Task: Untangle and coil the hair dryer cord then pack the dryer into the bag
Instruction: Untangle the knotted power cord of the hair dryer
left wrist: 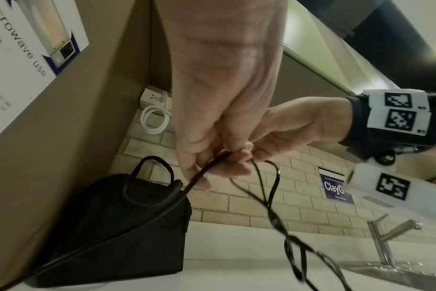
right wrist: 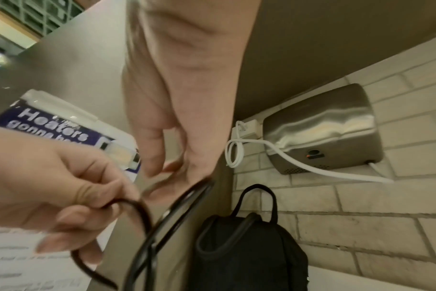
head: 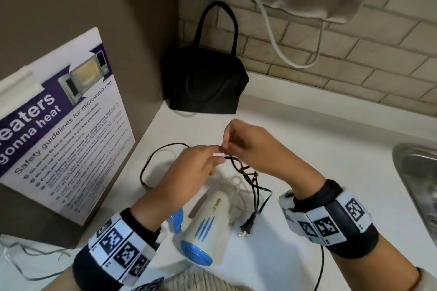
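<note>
A white hair dryer with blue vents lies on the white counter below my hands. Its black cord rises in a twisted tangle to my fingers, and its plug rests beside the dryer. My left hand pinches the cord between thumb and fingers. My right hand pinches a strand of the cord just beside it, fingertips nearly touching the left ones. A black bag with two handles stands upright in the back corner, its top hidden from view.
A microwave safety poster leans on the left wall. A steel sink and tap are at the right. A wall-mounted metal unit with a white cable hangs above the bag on the tiled wall.
</note>
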`<state>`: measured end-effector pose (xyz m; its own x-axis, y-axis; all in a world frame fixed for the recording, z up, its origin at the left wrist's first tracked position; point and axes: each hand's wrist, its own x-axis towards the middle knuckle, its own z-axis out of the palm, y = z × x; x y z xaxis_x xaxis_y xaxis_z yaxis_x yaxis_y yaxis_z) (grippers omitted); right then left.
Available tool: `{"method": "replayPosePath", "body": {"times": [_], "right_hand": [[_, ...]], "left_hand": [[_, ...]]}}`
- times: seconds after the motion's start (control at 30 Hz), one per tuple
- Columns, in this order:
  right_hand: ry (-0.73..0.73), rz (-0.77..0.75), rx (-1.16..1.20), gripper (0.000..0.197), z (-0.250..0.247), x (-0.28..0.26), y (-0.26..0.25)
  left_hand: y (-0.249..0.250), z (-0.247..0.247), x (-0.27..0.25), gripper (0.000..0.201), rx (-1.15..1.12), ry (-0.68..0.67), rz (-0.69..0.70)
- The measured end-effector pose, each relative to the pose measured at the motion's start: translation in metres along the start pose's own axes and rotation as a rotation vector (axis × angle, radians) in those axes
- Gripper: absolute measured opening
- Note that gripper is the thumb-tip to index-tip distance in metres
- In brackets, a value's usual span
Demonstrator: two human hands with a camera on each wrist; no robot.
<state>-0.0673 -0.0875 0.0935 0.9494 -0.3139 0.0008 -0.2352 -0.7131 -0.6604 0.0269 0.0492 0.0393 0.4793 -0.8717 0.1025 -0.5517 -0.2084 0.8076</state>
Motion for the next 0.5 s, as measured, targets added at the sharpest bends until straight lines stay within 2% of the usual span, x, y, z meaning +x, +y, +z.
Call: {"method": "replayPosePath", "body": {"times": [0.1,0.17,0.2,0.3,0.4,0.43,0.5], "right_hand": [[0.355,-0.033,0.416,0.010,-0.019,0.000,0.008],[0.394,0.050,0.589,0.017,-0.026,0.003,0.021],[0.334,0.100,0.627,0.022,-0.024,0.005,0.029],[0.010,0.228,0.633,0.045,-0.001,0.005,0.050],[-0.302,0.266,0.580,0.066,0.021,0.000,0.051],[-0.373,0.271,0.584,0.068,0.023,-0.002,0.048],[-0.417,0.277,0.610,0.063,0.021,-0.005,0.043]], "left_hand": [[0.003,-0.008,-0.001,0.024,-0.123,0.027,-0.052],[0.006,-0.012,-0.002,0.023,-0.142,0.041,-0.047],[0.007,-0.014,-0.002,0.024,-0.150,0.049,-0.034],[0.011,-0.020,0.000,0.025,-0.255,0.086,-0.031],[0.009,-0.027,0.003,0.030,-0.305,0.173,-0.064],[0.007,-0.029,0.003,0.031,-0.317,0.205,-0.086],[0.002,-0.033,0.003,0.029,-0.353,0.251,-0.140]]}}
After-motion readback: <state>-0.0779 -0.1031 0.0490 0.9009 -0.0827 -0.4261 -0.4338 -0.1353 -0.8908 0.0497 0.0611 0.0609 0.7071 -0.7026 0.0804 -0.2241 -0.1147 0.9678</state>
